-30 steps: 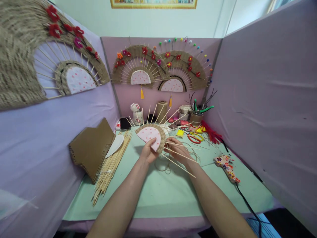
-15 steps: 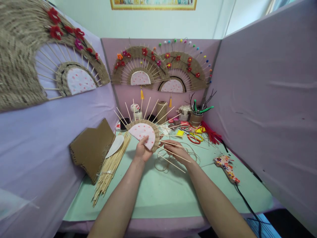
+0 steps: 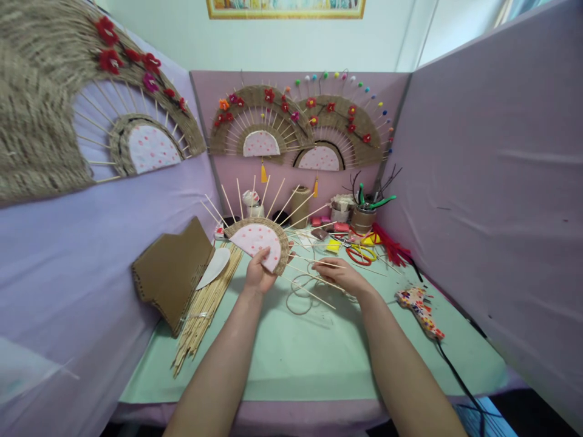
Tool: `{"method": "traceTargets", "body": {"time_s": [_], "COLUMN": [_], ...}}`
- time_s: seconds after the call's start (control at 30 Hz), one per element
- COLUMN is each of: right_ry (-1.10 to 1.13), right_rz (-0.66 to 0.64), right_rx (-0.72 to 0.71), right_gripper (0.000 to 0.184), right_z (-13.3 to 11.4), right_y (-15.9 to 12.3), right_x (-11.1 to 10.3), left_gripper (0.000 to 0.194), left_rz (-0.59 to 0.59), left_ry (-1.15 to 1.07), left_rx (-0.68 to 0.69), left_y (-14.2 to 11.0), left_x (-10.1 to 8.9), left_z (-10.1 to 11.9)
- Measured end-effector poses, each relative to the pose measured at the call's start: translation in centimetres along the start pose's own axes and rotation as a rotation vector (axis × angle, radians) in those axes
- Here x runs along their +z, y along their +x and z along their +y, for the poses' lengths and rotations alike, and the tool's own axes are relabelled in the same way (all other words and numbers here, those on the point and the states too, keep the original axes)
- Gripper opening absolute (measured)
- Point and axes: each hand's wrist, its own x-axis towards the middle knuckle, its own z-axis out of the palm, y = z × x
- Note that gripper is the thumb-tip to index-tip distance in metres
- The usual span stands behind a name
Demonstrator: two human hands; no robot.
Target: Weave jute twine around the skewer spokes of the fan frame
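My left hand (image 3: 261,274) grips a half-round woven fan (image 3: 255,238) by its lower right part, thumb on the pink-spotted white centre and fingers behind. A band of twine is woven round that centre, and thin bamboo sticks (image 3: 276,197) spread outward from it. To the right, my right hand (image 3: 339,274) is closed in a pinch among the ends of the lower sticks, apart from the woven band. Its fingers appear to hold thin twine (image 3: 298,311), which lies in loose loops on the table below. The fingertips are partly hidden by sticks.
Left lie a bundle of bamboo sticks (image 3: 204,315), a white paper piece (image 3: 214,267) and brown cardboard (image 3: 170,273). At the back right are scissors (image 3: 359,255), a twine spool (image 3: 300,206) and green-handled pliers (image 3: 380,202). A flower-patterned glue gun (image 3: 419,311) with a cord lies right.
My right hand has moved right, away from the woven band, along the sticks. The fan has shifted slightly left and turned a little in my left hand.
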Motion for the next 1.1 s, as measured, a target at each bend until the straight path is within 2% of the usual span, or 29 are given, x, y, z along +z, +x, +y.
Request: {"method": "traceTargets", "body": {"time_s": [0.13, 0.27, 0.4, 0.63, 0.73, 0.87, 0.97, 1.1], "right_ry": [0.112, 0.268, 0.234, 0.232, 0.224, 0.131, -0.019, -0.182], "right_rz": [0.175, 0.280, 0.318, 0.270, 0.205, 0.050, -0.064, -0.329], "right_rx": [-0.064, -0.128, -0.164, -0.156, -0.106, -0.042, 0.021, 0.008], "right_gripper": [0.039, 0.035, 0.034, 0.033, 0.034, 0.034, 0.033, 0.029], "right_z": [0.3, 0.0, -0.4, -0.5, -0.3, -0.2, -0.3, -0.3], "right_y": [0.5, 0.6, 0.4, 0.1, 0.1, -0.1, -0.4, -0.6], "right_x": [-2.0, -2.3, -2.0, -2.2, -2.3, -1.7, -0.4, 2.4], "left_gripper": [0.041, 0.040, 0.040, 0.043, 0.041, 0.036, 0.036, 0.045], "left_rz": [-0.019, 0.011, 0.039, 0.077, 0.070, 0.058, 0.013, -0.030], "left_ry": [0.020, 0.034, 0.018, -0.015, -0.052, -0.127, -0.167, -0.171], "left_rx": [0.067, 0.150, 0.200, 0.232, 0.232, 0.189, 0.112, 0.041], "left_y": [0.0, 0.2, 0.5, 0.5, 0.4, -0.1, -0.6, -0.8], "left_x": [-0.2, -0.3, -0.4, -0.2, -0.1, 0.4, 1.0, 1.6], "left_z": [0.6, 0.7, 0.5, 0.4, 0.6, 0.5, 0.0, -1.0]}}
